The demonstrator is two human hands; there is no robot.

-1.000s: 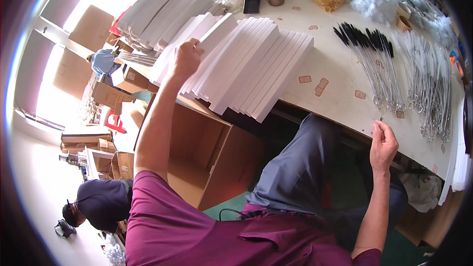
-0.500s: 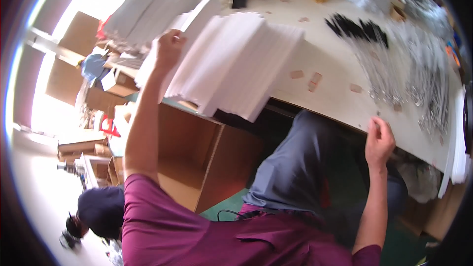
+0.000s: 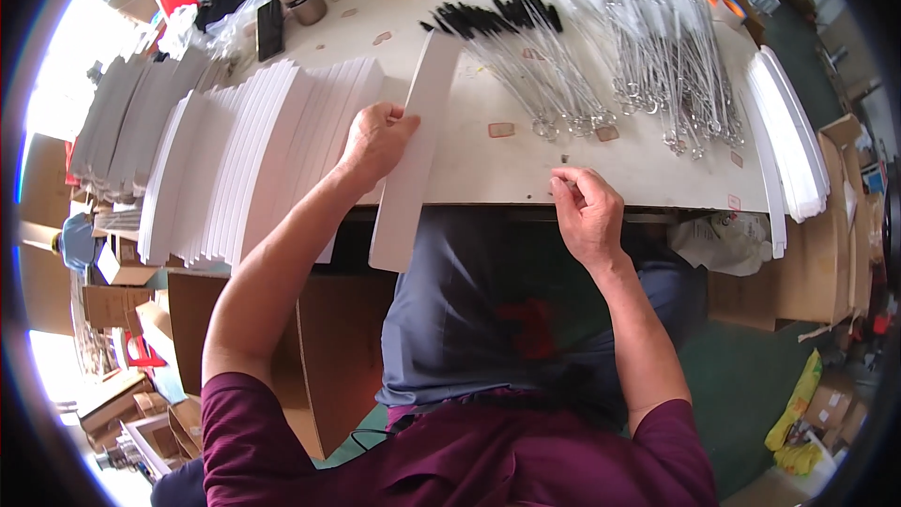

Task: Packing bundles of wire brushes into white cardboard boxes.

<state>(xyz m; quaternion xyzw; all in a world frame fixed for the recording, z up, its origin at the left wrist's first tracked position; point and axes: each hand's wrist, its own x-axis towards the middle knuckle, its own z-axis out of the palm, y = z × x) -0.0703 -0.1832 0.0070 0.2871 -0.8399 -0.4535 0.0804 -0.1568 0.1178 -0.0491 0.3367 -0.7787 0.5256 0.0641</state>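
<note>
Now lifted clear of the fanned stack of white card strips (image 3: 253, 160), one long white card strip (image 3: 413, 150) pinched in left hand (image 3: 375, 139); right hand (image 3: 587, 211) loosely curled, empty, on pale tabletop (image 3: 488, 169).

Small tan rectangular labels (image 3: 500, 130) lie on the table (image 3: 488, 178) just beyond the right hand (image 3: 587, 216). Brown cardboard boxes (image 3: 122, 296) stand on the floor, left of and below the left hand (image 3: 375, 141).
</note>
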